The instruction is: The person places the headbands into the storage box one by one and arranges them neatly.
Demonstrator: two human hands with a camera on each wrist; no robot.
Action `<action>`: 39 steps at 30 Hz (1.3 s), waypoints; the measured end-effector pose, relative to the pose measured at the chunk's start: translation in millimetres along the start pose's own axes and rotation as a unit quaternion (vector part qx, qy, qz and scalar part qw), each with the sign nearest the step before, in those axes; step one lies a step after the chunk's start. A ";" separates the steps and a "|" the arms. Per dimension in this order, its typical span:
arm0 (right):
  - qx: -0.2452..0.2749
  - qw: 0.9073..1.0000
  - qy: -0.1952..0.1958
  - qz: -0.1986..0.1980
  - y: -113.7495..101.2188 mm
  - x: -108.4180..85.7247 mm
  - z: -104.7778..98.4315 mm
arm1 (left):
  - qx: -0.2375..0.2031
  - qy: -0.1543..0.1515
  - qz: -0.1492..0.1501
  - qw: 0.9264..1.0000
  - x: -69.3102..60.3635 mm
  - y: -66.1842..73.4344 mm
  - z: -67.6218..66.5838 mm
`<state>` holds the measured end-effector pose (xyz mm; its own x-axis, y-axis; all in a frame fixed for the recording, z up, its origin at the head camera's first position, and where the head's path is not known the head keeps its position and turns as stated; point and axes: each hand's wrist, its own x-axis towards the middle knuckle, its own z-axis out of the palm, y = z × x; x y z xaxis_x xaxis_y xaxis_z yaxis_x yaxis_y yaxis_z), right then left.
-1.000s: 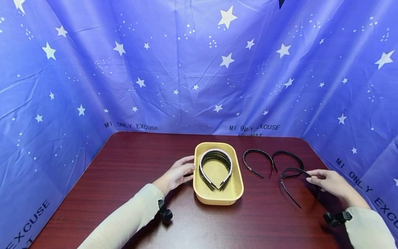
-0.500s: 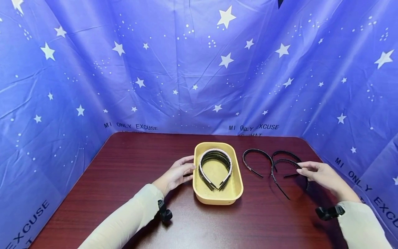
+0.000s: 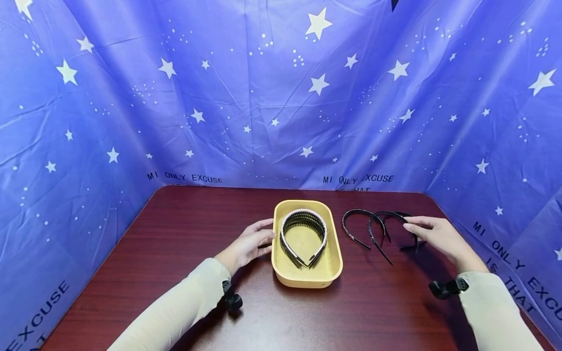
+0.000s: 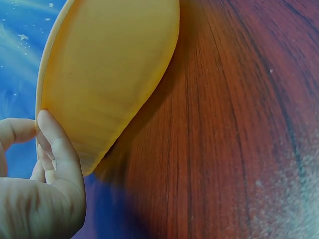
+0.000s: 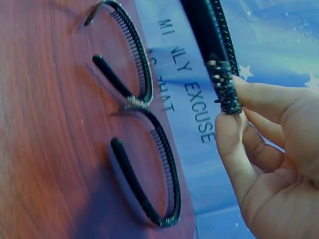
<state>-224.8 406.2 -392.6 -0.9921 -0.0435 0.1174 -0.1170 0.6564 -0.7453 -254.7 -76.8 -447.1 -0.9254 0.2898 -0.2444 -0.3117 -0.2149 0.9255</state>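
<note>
In the head view, my right hand [image 3: 439, 239] pinches a black headband [image 3: 373, 236], held up over the right side of the table. The right wrist view shows thumb and fingers on a beaded patch of this headband [image 5: 224, 84]. Two other black toothed headbands lie below: one headband [image 3: 357, 212] left of it, and another headband [image 5: 172, 174] partly hidden behind it. My left hand [image 3: 250, 243] touches the left outer wall of a yellow plastic basin [image 3: 329, 273] with its fingertips near the rim. Inside sits a nested stack of headbands [image 3: 304, 222], a whitish braided one on top.
The dark red wooden table [image 3: 210, 209] has rounded back corners. A blue curtain with white stars [image 3: 250, 97] stands behind and at both sides. Black wrist cameras are strapped at both sleeves, one camera [image 3: 232, 297] near the basin.
My right hand has moved left and farther back with the held headband, which now overlaps the headbands on the table in view. My left hand and the basin have stayed put.
</note>
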 end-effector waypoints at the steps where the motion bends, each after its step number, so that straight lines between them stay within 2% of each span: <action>1: -0.001 1.000 -0.001 0.000 -3.0 1.6 1.1 | 0.000 0.000 0.000 1.000 -0.1 0.3 0.1; 19: 0.002 1.000 -0.008 -0.030 -39.0 27.7 27.8 | 0.003 -0.002 0.002 1.000 -0.3 -0.2 0.0; 39: 0.074 0.996 -0.024 -0.038 -78.1 51.1 65.2 | -0.002 -0.011 -0.002 1.000 0.2 -0.1 -1.8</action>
<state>-269.3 303.6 -371.2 -0.9807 -0.1276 0.1480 -0.1936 0.5313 -0.8247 -255.3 -78.4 -447.8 -0.9195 0.3107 -0.2408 -0.3157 -0.2186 0.9233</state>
